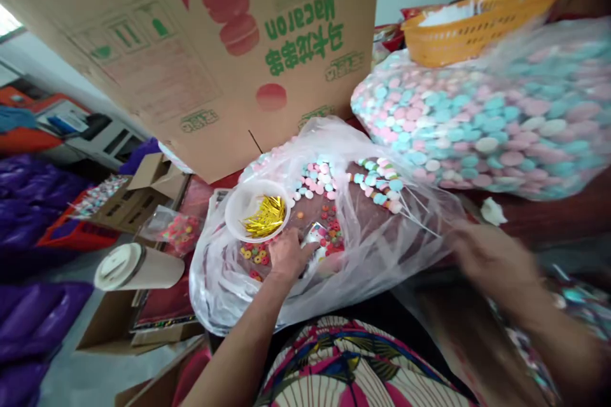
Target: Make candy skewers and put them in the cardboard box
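Observation:
My left hand [287,255] is closed on a small printed plastic packet [315,235], white with coloured dots. Around it lie red, yellow and orange ring-shaped pieces [258,254] on a spread clear plastic sheet [363,261]. Just beyond is a white round tub [233,216] holding gold twist ties [265,216]. My right hand [496,261] is smeared by motion at the sheet's right edge, so its fingers and any grip cannot be made out. Nearby are candy skewers [377,184] on white sticks, left of that hand. Loose pink, white and blue candies [317,178] lie beside them.
A tall cardboard box [191,63] stands behind the sheet. At right is a big clear bag of candies [487,133] with an orange basket [439,44] on top. A white lidded cup [153,267], a bag of red rings [179,232] and an open carton [128,197] are on the left.

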Demonstrator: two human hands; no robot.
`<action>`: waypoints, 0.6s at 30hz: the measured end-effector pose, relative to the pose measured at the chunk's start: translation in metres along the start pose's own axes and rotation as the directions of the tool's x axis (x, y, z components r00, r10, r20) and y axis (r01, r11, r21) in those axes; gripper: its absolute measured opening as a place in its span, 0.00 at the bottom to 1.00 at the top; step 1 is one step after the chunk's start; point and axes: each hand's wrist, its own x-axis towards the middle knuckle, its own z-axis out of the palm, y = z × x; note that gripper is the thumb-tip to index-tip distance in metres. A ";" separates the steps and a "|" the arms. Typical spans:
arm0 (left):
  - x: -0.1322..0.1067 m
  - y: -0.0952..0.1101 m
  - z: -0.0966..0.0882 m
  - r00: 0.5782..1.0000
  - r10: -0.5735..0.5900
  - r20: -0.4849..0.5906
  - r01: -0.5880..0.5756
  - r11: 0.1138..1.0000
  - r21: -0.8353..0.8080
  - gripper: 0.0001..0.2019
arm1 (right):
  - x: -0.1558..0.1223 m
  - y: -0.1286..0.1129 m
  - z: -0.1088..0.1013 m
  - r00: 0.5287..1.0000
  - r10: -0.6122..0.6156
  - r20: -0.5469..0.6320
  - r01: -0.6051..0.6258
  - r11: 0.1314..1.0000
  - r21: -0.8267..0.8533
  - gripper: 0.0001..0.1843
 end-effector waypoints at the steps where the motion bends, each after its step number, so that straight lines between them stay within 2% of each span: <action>1: 0.002 -0.001 0.001 1.000 0.021 0.022 -0.020 0.999 -0.046 0.12 | 0.012 -0.009 0.030 0.994 -0.085 0.066 0.083 0.996 0.024 0.15; 2: 0.004 -0.003 0.001 0.998 0.052 0.036 -0.049 0.995 -0.084 0.09 | 0.022 -0.020 0.058 0.972 -0.175 0.155 0.169 0.984 0.048 0.14; 4: 0.003 -0.009 -0.001 0.992 0.118 0.043 -0.112 0.986 -0.123 0.10 | 0.035 -0.042 0.101 0.891 -0.286 0.353 0.278 0.958 0.073 0.10; 6: -0.002 -0.015 -0.005 0.986 0.160 0.043 -0.153 0.978 -0.144 0.13 | 0.042 -0.057 0.118 0.814 -0.298 0.499 0.299 0.951 0.080 0.08; 7: -0.005 -0.017 -0.008 0.982 0.187 0.027 -0.181 0.971 -0.157 0.14 | 0.045 -0.060 0.118 0.801 -0.287 0.526 0.282 0.955 0.092 0.08; 9: -0.010 -0.016 -0.015 0.959 0.277 -0.052 -0.282 0.940 -0.190 0.14 | 0.055 -0.063 0.111 0.842 -0.268 0.469 0.232 0.963 0.136 0.09; 11: -0.013 -0.012 -0.025 0.905 0.407 -0.124 -0.425 0.881 -0.206 0.14 | 0.067 -0.067 0.104 0.897 -0.290 0.332 0.225 0.949 0.222 0.15; 12: -0.012 -0.010 -0.030 0.873 0.470 -0.131 -0.488 0.848 -0.206 0.14 | 0.072 -0.071 0.103 0.904 -0.329 0.273 0.253 0.926 0.279 0.16; 14: -0.010 -0.006 -0.039 0.839 0.532 -0.114 -0.544 0.812 -0.212 0.13 | 0.078 -0.082 0.108 0.877 -0.427 0.220 0.318 0.859 0.401 0.11; 16: -0.009 -0.004 -0.041 0.854 0.505 -0.128 -0.520 0.809 -0.274 0.12 | 0.077 -0.093 0.117 0.876 -0.430 0.218 0.286 0.827 0.484 0.11; 18: -0.010 -0.003 -0.038 0.902 0.401 -0.157 -0.429 0.807 -0.407 0.09 | 0.073 -0.099 0.124 0.921 -0.306 0.242 0.141 0.839 0.526 0.13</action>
